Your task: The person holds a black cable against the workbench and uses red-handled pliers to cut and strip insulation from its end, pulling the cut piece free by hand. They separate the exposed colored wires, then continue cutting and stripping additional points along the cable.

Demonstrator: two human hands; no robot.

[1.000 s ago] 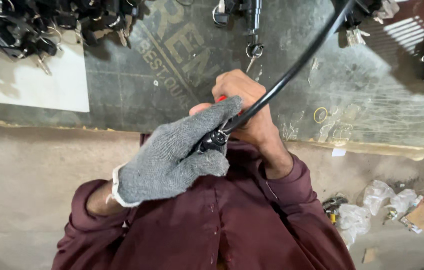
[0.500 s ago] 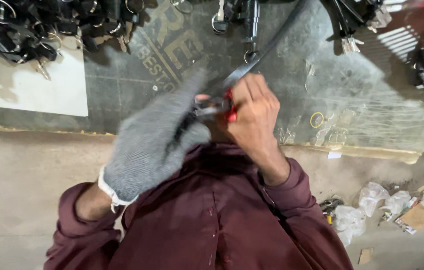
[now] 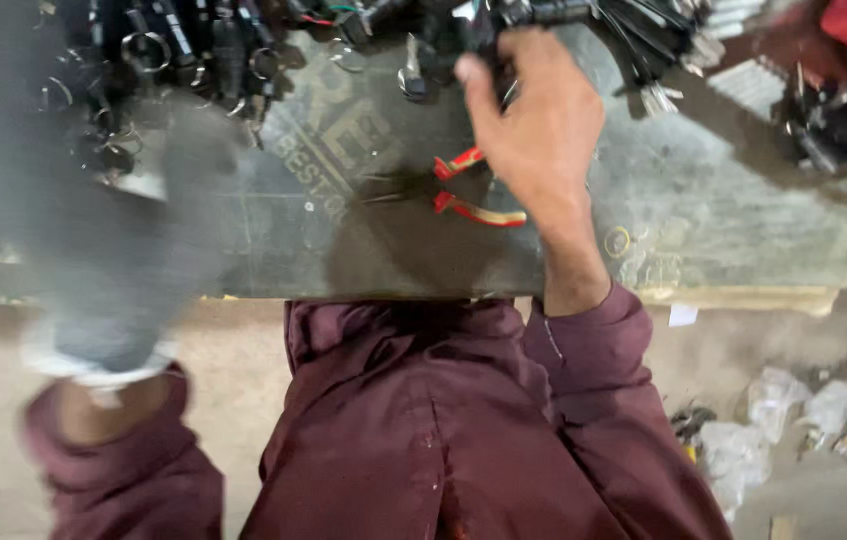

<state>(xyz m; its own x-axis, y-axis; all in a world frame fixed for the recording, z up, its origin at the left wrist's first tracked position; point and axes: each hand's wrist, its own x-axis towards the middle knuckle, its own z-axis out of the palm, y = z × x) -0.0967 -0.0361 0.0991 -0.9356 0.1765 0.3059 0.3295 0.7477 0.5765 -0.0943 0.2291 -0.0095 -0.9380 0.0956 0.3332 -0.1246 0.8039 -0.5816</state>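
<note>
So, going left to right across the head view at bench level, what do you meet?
Blurred gloved left hand → red-handled pliers lying on the bench → bare right hand reaching into the dark parts → small ring on the bench.

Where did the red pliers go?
The red-handled pliers lie on the dark workbench, in the middle of the head view, just beside the bare right hand and right of the blurred gloved left hand.

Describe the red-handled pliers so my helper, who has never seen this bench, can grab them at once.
On the dark grey worktop mat, look just left of the bare right hand, below the heap of black cable parts and key rings. The red-handled pliers lie there alone, handles spread open: the only red and yellow thing among black and metal parts.
</note>
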